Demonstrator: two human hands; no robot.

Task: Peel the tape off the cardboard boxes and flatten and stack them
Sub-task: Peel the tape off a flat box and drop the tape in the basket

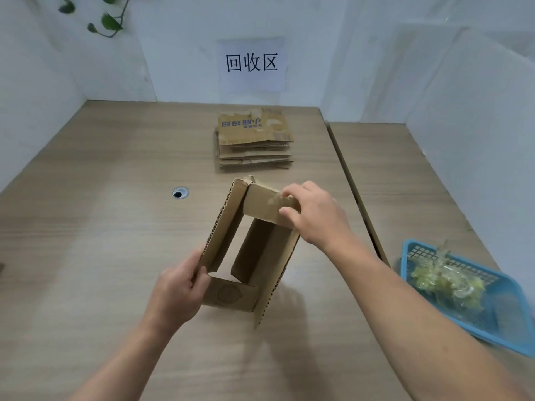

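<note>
Box (pixel 262 256) edges gripped by both hands (pixel 176 290) (pixel 315 215); broad bare tabletop (pixel 86 233) lies leftward.

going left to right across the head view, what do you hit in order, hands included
left hand → cardboard box → right hand → blue basket. Left out: the cable hole and the stack of flattened boxes, which overlap these sideways.

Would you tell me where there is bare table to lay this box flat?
Widest bare patch: left of the box, around the cable hole. A narrower strip lies between box and flattened stack. Right side is crowded by the blue basket.
</note>
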